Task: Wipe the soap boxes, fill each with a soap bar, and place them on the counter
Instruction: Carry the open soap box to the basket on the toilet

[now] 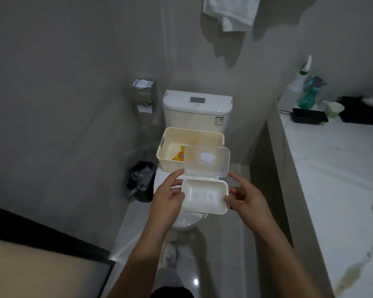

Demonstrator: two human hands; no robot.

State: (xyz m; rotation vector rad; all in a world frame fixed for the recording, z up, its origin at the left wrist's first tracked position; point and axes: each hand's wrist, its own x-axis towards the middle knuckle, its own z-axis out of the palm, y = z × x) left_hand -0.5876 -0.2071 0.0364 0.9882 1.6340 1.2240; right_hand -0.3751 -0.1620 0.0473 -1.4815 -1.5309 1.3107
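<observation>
We see left hand (167, 198) and right hand (247, 195) gripping open soap box (205, 196) — fingers curled on its sides, clear lid (206, 161) raised — before cream basket (170, 151) holding yellow packet (179, 156).

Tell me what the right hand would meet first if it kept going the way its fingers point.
The right hand points left across the open soap box it holds, so its fingers would press into the box's right wall first. Beyond it sits the left hand on the opposite side.

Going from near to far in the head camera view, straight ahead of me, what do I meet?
Shoe → open soap box held by both hands → cream basket → toilet tank → white towel on the wall.
</observation>
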